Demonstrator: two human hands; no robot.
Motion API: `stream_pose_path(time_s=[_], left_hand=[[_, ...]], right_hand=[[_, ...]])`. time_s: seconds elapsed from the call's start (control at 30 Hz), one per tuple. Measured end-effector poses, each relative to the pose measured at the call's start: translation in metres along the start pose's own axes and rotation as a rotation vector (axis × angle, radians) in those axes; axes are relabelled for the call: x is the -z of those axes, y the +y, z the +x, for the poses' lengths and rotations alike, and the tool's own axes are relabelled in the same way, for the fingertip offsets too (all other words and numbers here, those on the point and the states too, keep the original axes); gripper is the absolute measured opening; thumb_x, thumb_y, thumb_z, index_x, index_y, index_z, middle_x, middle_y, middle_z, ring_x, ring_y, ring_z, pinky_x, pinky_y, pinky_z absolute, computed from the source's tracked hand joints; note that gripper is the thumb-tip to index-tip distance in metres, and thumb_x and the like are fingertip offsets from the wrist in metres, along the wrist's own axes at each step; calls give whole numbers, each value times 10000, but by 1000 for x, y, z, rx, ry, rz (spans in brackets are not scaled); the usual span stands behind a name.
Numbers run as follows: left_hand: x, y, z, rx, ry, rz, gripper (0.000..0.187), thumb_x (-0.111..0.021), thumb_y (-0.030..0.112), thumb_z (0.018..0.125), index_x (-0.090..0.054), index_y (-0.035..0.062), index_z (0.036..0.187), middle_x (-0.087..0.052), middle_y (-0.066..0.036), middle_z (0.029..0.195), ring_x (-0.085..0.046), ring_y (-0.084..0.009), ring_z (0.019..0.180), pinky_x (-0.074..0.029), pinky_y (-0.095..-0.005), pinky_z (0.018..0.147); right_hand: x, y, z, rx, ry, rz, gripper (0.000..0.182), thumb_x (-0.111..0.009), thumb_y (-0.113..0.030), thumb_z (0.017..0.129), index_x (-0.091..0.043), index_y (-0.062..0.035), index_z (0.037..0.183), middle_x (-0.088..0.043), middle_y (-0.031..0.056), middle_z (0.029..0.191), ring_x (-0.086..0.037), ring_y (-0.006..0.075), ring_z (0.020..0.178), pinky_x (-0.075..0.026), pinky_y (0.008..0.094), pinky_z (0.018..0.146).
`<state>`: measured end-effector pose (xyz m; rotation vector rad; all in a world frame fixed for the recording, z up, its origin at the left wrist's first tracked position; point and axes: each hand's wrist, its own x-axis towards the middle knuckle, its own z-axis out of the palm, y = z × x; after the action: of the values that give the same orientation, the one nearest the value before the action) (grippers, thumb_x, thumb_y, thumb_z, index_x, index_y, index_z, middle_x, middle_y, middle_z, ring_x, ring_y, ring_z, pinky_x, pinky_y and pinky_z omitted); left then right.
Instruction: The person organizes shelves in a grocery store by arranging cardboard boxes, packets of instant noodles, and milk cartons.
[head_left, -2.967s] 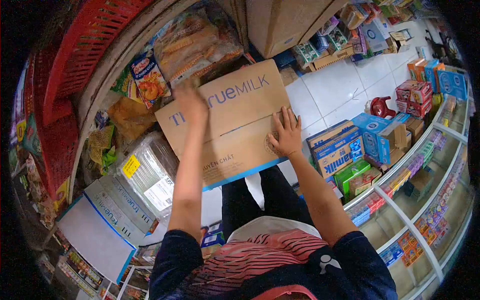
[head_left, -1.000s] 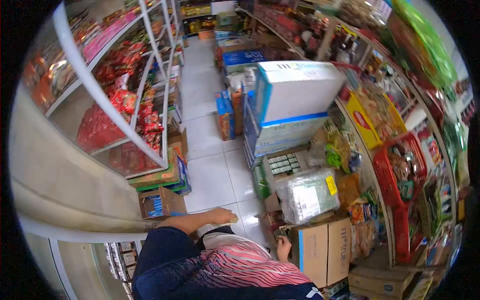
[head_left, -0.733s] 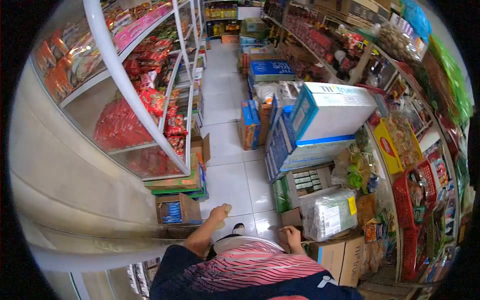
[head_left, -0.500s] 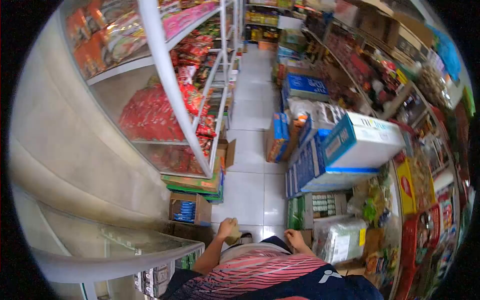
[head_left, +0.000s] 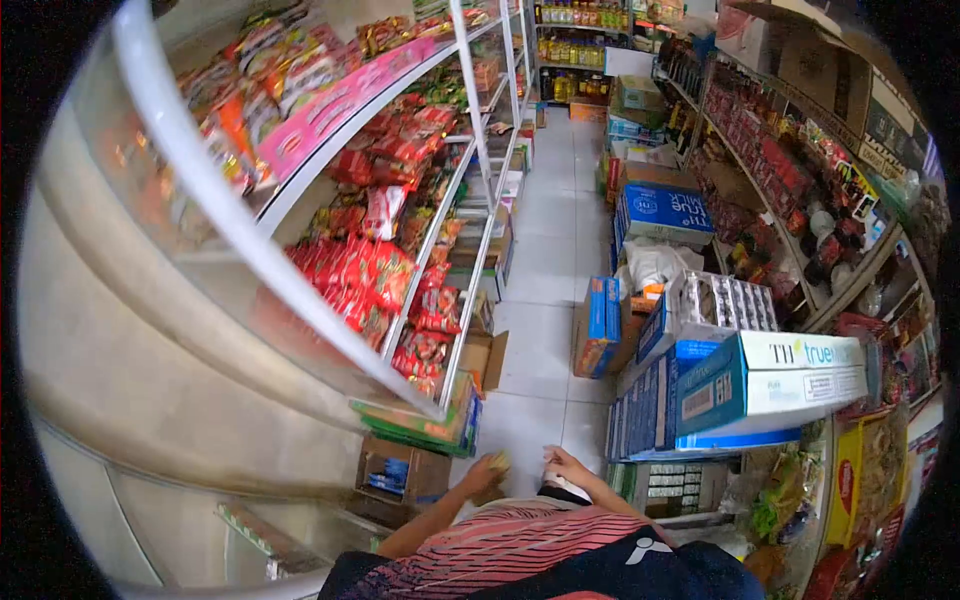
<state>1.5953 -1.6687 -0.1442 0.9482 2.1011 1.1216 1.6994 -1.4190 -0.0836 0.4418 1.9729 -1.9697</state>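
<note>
The left hand is closed around a small yellowish thing, held low over the aisle floor, nearer the wearer than the white-and-teal TH true MILK carton and left of it. The right hand lies between the left hand and that carton, fingers partly bent; whether it grips anything I cannot tell. Left of the carton, across the aisle, are red snack packets and, lower down, an open cardboard box with blue packets. Just beyond the carton is a wrapped tray of small packs.

The yellowish thing looks light, easy for one hand; its stiffness and slipperiness cannot be judged. A pinch at its exposed edge, clear of the fingers, would likely suit.
</note>
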Motion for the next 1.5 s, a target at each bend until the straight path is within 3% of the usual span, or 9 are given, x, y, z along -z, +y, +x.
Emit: stream_pose_path(time_s=[0.03,0.33,0.5,0.6,0.77,1.0,1.27,1.43,1.5], left_hand=[[9,81,31,294,153,-578,448,-508,116,811,-393,65,1241,-512,-112,1153,-489,-177,1039,-413,-279,854],[92,216,211,99,609,-603,458,-515,60,793,-408,39,1238,-526,-105,1112,-514,-174,993,-412,-276,849],[142,189,220,169,746,-378,441,-503,6,771,-437,16,1207,-532,-109,1100,-521,-189,978,-408,-273,855],[182,194,226,192,861,-744,413,-507,3,765,-467,5,1175,-538,-114,1085,-520,-195,969,-399,-289,865],[270,179,282,-13,1336,92,360,-495,18,778,-514,13,1137,-496,-171,1135,-455,-274,1065,-334,-359,929],[379,167,358,-91,1271,583,445,-481,-68,632,-608,90,1028,-495,-160,1128,-463,-356,1021,-360,-420,902],[384,124,340,268,1149,727,399,-555,-8,610,-624,95,989,-515,-126,1110,-478,-328,1014,-387,-403,871],[379,149,367,565,1199,698,359,-597,105,668,-579,55,1023,-459,-171,1154,-388,-374,1095,-328,-450,913],[379,142,387,634,1249,646,391,-629,259,710,-540,41,1022,-435,-193,1140,-352,-392,1118,-301,-490,908]], right_hand=[[8,-31,9,-64,-32,76,565,-581,-293,806,-345,-74,1270,-513,81,1102,-484,131,982,-406,235,740],[90,-183,126,362,99,189,493,-620,-247,799,-428,-36,1200,-536,62,1030,-510,137,901,-421,234,775],[115,-194,177,251,-149,212,358,-572,-138,830,-478,-10,1151,-572,60,957,-539,121,880,-436,257,785],[122,-182,218,265,-192,157,298,-537,-131,854,-505,-10,1124,-587,51,929,-545,119,841,-437,248,757],[164,-196,290,205,-209,25,248,-491,-170,888,-537,-57,1103,-600,52,947,-548,116,847,-434,246,740],[213,-234,416,305,-184,-306,247,-462,-69,849,-533,-20,1081,-605,61,888,-547,126,824,-433,254,740],[169,-341,495,349,-276,-293,187,-516,-47,814,-575,-14,989,-592,52,852,-545,128,760,-438,265,725],[126,-418,563,1045,-380,-594,185,-556,-112,812,-572,-38,980,-552,120,944,-541,251,850,-453,317,729],[123,-435,587,1034,-427,-607,186,-556,-119,811,-570,-39,978,-544,128,953,-527,282,875,-447,334,748]])
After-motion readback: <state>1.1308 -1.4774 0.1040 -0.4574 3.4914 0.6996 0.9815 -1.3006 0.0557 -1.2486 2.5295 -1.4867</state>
